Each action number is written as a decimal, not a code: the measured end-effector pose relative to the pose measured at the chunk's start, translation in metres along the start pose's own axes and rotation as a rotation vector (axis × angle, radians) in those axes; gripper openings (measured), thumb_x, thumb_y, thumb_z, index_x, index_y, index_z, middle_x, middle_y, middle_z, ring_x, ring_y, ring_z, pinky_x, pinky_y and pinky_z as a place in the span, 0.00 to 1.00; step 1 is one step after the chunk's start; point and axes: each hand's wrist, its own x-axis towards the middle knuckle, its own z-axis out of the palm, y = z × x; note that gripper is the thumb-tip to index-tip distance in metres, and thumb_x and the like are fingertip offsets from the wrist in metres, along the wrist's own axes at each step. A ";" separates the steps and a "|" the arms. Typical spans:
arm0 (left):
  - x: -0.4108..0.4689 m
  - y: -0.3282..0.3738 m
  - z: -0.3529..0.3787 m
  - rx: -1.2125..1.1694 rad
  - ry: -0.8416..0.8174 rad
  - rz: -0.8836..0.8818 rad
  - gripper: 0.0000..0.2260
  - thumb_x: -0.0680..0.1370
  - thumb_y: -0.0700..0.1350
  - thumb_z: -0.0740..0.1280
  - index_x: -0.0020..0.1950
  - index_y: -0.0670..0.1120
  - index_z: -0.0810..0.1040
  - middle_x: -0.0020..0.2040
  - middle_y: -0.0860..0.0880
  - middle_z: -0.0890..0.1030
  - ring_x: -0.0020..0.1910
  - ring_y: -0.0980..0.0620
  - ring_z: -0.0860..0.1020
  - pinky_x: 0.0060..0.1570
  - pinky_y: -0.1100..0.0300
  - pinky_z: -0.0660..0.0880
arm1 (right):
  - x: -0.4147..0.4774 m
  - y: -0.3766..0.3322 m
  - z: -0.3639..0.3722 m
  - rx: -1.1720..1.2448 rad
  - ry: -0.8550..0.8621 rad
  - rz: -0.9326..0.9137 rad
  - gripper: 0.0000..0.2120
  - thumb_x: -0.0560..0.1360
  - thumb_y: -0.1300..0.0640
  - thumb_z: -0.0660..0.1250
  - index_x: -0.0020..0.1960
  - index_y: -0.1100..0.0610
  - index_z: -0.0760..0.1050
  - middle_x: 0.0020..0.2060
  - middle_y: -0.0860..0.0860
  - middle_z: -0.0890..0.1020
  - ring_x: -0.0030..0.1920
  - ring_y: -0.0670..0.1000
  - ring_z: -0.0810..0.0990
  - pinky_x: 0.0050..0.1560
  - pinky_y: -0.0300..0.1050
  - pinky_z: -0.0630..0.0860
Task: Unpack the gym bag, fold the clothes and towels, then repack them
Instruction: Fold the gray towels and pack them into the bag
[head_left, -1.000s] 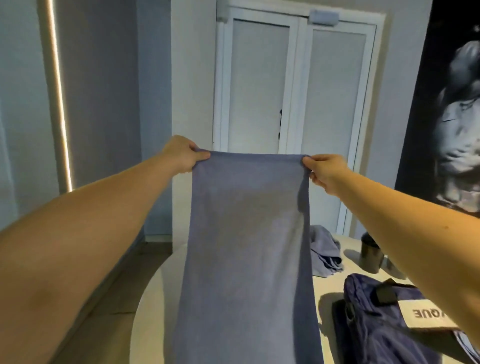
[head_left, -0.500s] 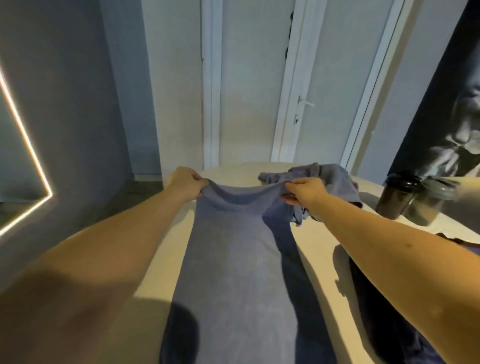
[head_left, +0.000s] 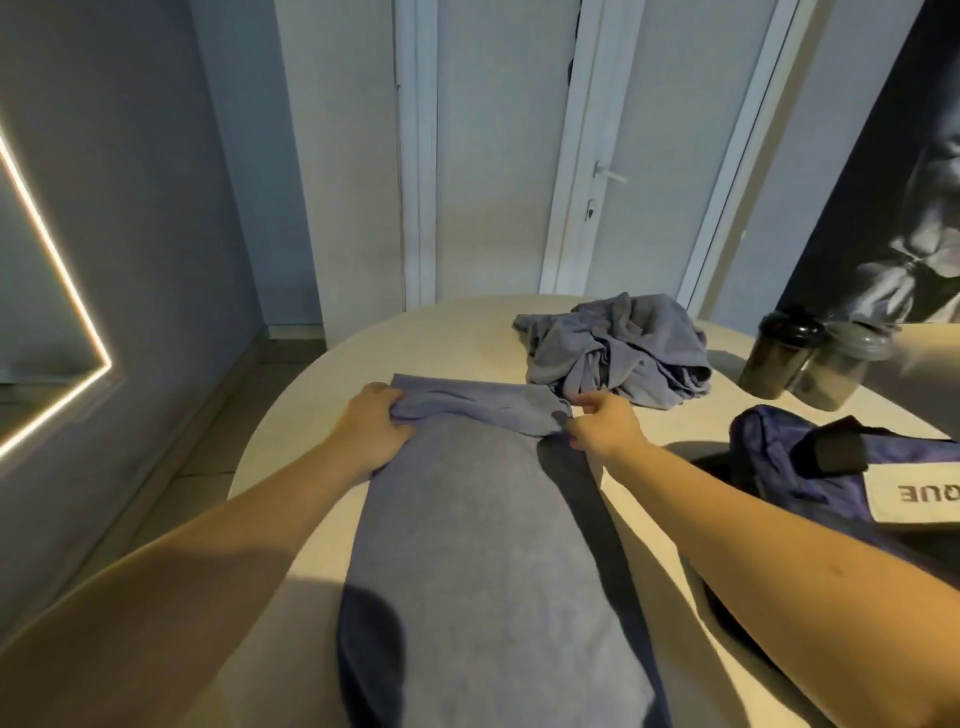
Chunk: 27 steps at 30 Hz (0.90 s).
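At the right edge of the frame, a white label (head_left: 914, 493) on the dark blue gym bag (head_left: 789, 457) shows the upside-down letters "QUE"; the rest is cut off. A blue-grey towel (head_left: 483, 545) lies lengthwise on the pale round counter (head_left: 441, 338), running from centre frame to the lower edge. The left hand (head_left: 371, 426) and right hand (head_left: 605, 426) each pinch a far corner, fingers clenched on the cloth. Half a second earlier that far edge was lifted and sagging between the hands; it now lies folded over, flat on the counter. A crumpled grey garment (head_left: 618, 358) sits beyond the right hand, with two lidded cups (head_left: 810, 364) at upper right.
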 end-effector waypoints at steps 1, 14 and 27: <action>-0.015 0.003 -0.001 0.009 0.001 0.015 0.07 0.75 0.41 0.71 0.52 0.45 0.81 0.53 0.46 0.78 0.49 0.47 0.78 0.48 0.58 0.72 | -0.017 0.003 -0.001 0.010 0.022 -0.012 0.19 0.73 0.59 0.73 0.64 0.61 0.79 0.49 0.54 0.80 0.49 0.58 0.82 0.51 0.52 0.81; -0.294 0.054 -0.023 -0.248 -0.169 0.399 0.07 0.73 0.46 0.76 0.42 0.52 0.79 0.43 0.53 0.77 0.40 0.50 0.76 0.43 0.54 0.75 | -0.288 0.043 -0.056 -0.042 -0.218 -0.303 0.04 0.77 0.59 0.71 0.46 0.50 0.80 0.39 0.44 0.83 0.38 0.41 0.79 0.40 0.30 0.72; -0.325 0.030 -0.011 -0.115 -0.246 0.447 0.14 0.76 0.61 0.67 0.53 0.55 0.85 0.50 0.60 0.76 0.57 0.53 0.72 0.53 0.58 0.74 | -0.350 0.100 -0.083 -0.184 -0.344 -0.479 0.09 0.73 0.51 0.77 0.51 0.42 0.81 0.51 0.38 0.75 0.59 0.43 0.72 0.57 0.31 0.69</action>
